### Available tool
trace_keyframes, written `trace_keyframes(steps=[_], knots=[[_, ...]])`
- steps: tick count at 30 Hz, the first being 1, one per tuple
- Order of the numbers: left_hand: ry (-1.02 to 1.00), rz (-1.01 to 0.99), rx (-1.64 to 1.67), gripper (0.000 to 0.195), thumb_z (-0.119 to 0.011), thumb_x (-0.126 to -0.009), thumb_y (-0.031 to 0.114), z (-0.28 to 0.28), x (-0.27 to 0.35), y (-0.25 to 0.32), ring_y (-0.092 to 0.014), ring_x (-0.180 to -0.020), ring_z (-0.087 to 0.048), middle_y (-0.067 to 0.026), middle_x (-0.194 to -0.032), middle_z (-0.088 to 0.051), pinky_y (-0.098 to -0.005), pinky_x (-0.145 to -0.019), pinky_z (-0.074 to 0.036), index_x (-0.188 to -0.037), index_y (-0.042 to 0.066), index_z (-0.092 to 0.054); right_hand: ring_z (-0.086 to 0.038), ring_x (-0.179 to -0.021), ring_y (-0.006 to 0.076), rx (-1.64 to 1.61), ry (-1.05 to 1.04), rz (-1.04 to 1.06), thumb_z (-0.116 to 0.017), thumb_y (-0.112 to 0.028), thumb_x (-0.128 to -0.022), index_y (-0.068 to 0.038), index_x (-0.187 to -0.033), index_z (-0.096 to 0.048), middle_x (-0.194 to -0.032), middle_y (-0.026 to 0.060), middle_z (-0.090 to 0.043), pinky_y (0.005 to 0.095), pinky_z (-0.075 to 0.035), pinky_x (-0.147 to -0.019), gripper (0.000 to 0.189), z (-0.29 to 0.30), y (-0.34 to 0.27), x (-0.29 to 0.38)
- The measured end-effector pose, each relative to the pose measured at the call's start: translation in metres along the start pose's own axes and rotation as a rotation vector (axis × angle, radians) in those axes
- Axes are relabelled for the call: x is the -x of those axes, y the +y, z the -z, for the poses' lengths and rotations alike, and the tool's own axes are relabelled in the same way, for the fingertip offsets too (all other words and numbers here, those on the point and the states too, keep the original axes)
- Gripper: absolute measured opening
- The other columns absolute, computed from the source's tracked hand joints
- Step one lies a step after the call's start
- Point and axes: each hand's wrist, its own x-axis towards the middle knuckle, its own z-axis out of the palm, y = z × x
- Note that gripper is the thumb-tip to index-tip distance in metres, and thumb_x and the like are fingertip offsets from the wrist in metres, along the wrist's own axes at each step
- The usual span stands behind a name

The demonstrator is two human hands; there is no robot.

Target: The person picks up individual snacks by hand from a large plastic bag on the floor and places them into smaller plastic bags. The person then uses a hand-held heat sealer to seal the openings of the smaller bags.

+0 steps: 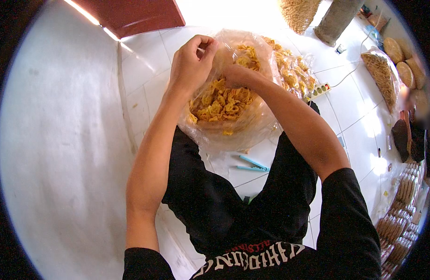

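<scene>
Between my knees stands a large clear plastic bag (215, 138), its mouth open towards me. Curly yellow fried snacks (223, 105) fill much of it. My left hand (194, 59) is raised at the bag's left rim, with thumb and fingers pinched on the thin plastic. My right hand (234, 75) reaches inside the bag among the snacks, and its fingers are hidden there. Below the bag, a light-blue hinged tool like a mini flat iron (253, 166) lies spread on the white tiles between my legs.
Behind the bag lies another clear bag of yellow snacks (293, 71), beside a power strip (320, 91) with a cable. A white wall (61, 140) rises at left. At right are a bag of brown snacks (383, 75), a seated person (405, 136) and rows of packets (400, 220).
</scene>
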Motion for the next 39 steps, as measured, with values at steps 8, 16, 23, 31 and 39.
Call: trace_keyframes(steps=[8, 16, 23, 31, 39], knots=[[-0.191, -0.005, 0.119, 0.03, -0.061, -0.094, 0.031, 0.005, 0.001, 0.002, -0.007, -0.077, -0.061, -0.0025, -0.082, -0.068, -0.0234, -0.071, -0.048, -0.096, 0.002, -0.069, -0.064, -0.088, 0.0305, -0.254, 0.404, 0.046, -0.071, -0.014, -0.074, -0.003, -0.107, -0.059, -0.096, 0.0168, -0.066, 0.0403, -0.051, -0.075, 0.036, 0.045, 0.023, 0.05], [-0.209, -0.096, 0.174, 0.034, -0.055, -0.096, 0.032, 0.005, 0.002, 0.028, -0.011, -0.082, -0.064, -0.0054, -0.086, -0.07, -0.0261, -0.077, -0.049, -0.098, 0.001, -0.068, -0.063, -0.071, 0.0166, -0.465, 0.693, -0.09, -0.071, -0.024, -0.083, -0.007, -0.106, -0.062, -0.088, 0.0091, -0.068, 0.032, -0.051, -0.065, 0.03, 0.117, 0.014, 0.161], [-0.151, -0.229, 0.15, 0.032, -0.059, -0.094, 0.031, 0.004, 0.007, 0.046, -0.015, -0.078, -0.066, -0.0086, -0.085, -0.071, -0.0276, -0.071, -0.051, -0.095, 0.001, -0.07, -0.055, -0.065, 0.007, -0.688, 0.82, -0.015, -0.068, -0.016, -0.087, -0.005, -0.109, -0.061, -0.088, 0.007, -0.068, 0.0241, -0.048, -0.059, 0.025, 0.137, -0.006, 0.223], [-0.212, -0.31, 0.172, 0.028, -0.061, -0.093, 0.027, -0.001, 0.008, 0.061, -0.02, -0.082, -0.068, -0.0114, -0.09, -0.071, -0.0321, -0.079, -0.053, -0.097, 0.002, -0.071, -0.065, -0.086, 0.0108, -0.749, 0.708, 0.043, -0.063, -0.009, -0.091, -0.003, -0.116, -0.056, -0.104, 0.0106, -0.064, 0.0227, -0.054, -0.074, 0.027, 0.136, -0.014, 0.247], [-0.241, -0.323, 0.271, 0.027, -0.063, -0.091, 0.028, -0.009, 0.008, 0.064, -0.019, -0.083, -0.068, -0.0108, -0.09, -0.071, -0.0318, -0.08, -0.052, -0.096, 0.002, -0.072, -0.065, -0.09, 0.0129, -0.752, 0.658, 0.029, -0.062, -0.008, -0.091, -0.003, -0.116, -0.058, -0.108, 0.0127, -0.063, 0.0246, -0.056, -0.077, 0.027, 0.134, -0.013, 0.249]])
